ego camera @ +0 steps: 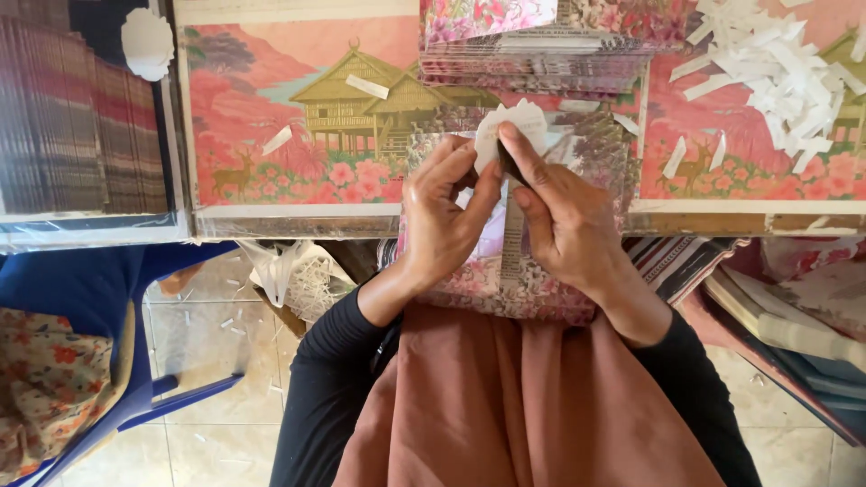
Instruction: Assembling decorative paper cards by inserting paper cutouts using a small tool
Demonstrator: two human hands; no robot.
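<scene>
1. Both hands are drawn close together above the lap. The left hand (442, 212) and the right hand (564, 212) pinch a small white scalloped paper (512, 126) between thumbs and fingertips.
2. That paper sits just above a flowery packet (528, 289), which rests partly on the table edge (298, 221) and partly on the lap.
3. A dark sliver shows under the right thumb; I cannot tell what it is.
4. To my eye the work is peeling or parting the paper at its edge. It looks thin, so a slow pull from one corner, with the other hand holding flat near the split, should keep it from tearing.
5. A heap of white paper strips (776, 63) lies at the far right, and a stack of packets (537, 59) lies just beyond the hands.
6. A blue chair (99, 280) stands on the left.
</scene>
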